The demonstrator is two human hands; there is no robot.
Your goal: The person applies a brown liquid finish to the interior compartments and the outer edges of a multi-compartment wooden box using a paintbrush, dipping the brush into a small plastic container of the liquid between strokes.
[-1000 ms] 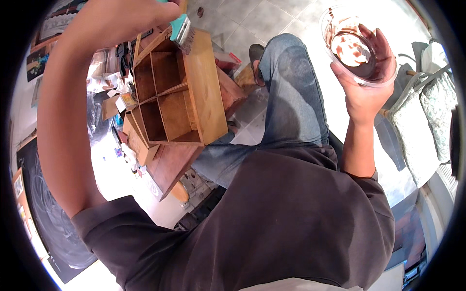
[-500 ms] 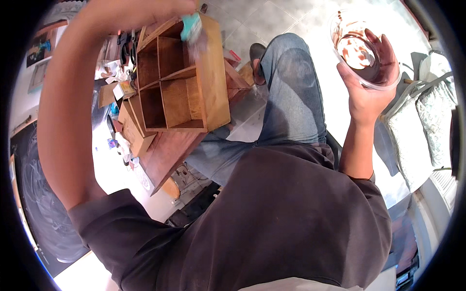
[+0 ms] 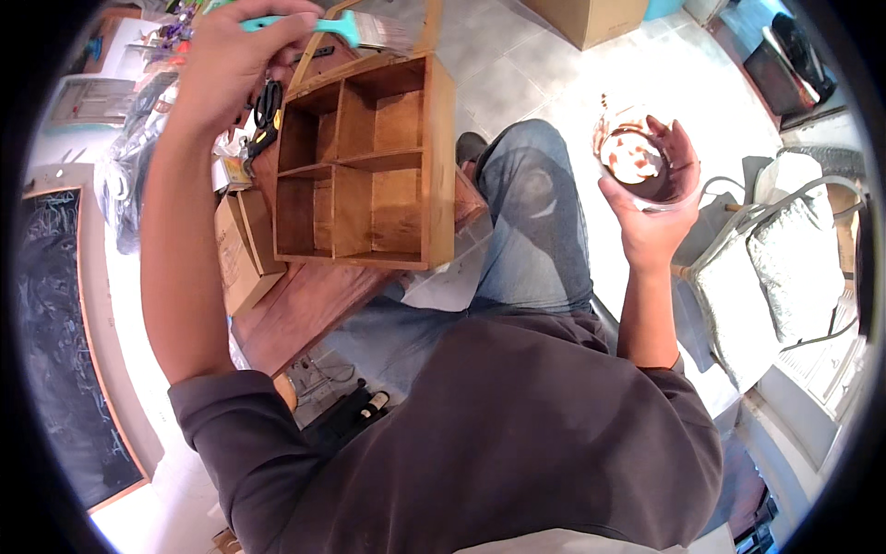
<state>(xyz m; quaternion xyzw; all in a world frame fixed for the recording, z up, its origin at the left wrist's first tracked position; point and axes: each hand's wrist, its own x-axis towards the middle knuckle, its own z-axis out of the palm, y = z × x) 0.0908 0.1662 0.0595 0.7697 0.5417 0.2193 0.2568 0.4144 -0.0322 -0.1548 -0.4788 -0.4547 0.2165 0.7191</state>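
Note:
My left hand is closed round the teal handle of a paintbrush, held above the far edge of a wooden box. Its bristles are slightly blurred and look apart from the wood. The box has several open compartments facing me, stained brown inside, with a paler outer side. It rests on a reddish-brown wooden board. Out to the right, my right hand grips a clear plastic tub, fingers wrapped round its far side. Dark brown liquid lies in the tub, and brown smears mark its wall.
Beside the wooden box stand a cardboard box and black-handled scissors. My jeans-clad leg is between the box and the tub. White patterned cushions lie at the right; a large carton stands on the tiled floor at the far side.
The brush has swung from over the box's upper compartments to beyond its far edge, and now lies nearly level. My view has shifted; the tub appears lower and further left, still held.

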